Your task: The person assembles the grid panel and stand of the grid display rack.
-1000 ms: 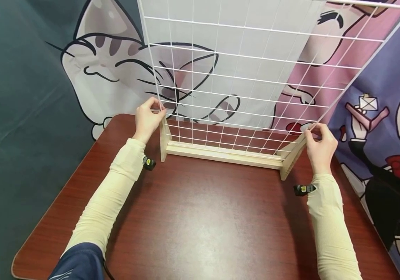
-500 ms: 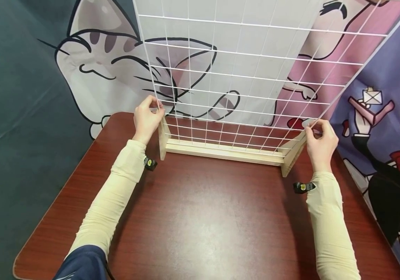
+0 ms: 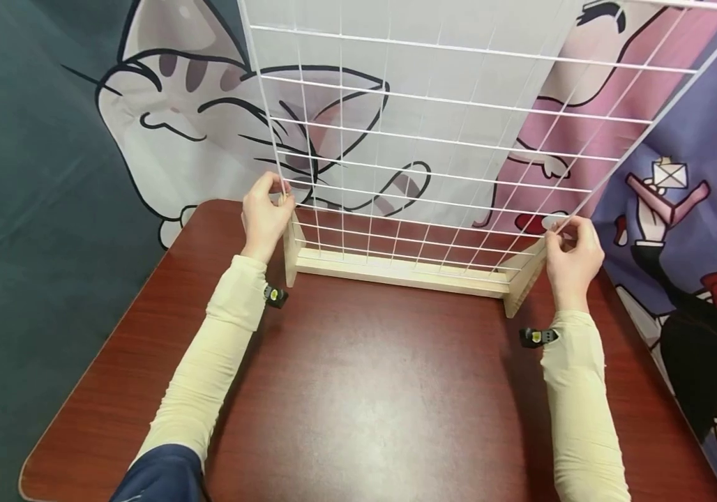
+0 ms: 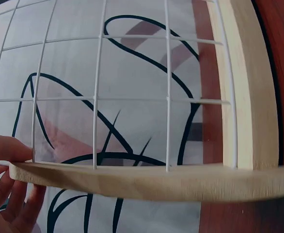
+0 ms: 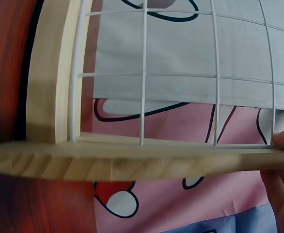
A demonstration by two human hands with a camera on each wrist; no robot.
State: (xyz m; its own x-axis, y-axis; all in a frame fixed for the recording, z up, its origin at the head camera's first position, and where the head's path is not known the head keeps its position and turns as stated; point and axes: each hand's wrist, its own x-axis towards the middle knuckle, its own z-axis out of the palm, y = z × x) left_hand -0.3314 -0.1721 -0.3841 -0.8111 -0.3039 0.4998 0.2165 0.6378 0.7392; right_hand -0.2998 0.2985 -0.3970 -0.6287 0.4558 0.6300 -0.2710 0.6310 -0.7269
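A white wire grid panel [image 3: 396,164] stands upright in a pale wooden base [image 3: 396,273] with a side piece at each end. My left hand [image 3: 264,215] pinches the panel's left edge at the top of the left side piece [image 4: 147,184]. At the opposite end, my right hand [image 3: 573,256] pinches the right edge at the top of the right side piece [image 5: 147,162]. Both wrist views show thumb and fingers around the tip of the wood, where the wire meets it. The panel's lower wire lies along the base bar, and its top runs out of the head view.
The base stands toward the back of a reddish-brown table [image 3: 371,390]. Behind the table hangs a cloth backdrop [image 3: 170,132] printed with cartoon figures. Small black wrist cameras sit at both sleeve cuffs.
The head view has tilted and shifted slightly. Both hands keep their grip at the side pieces, while the forearms have moved slightly inward. The top of the panel rocks a little.
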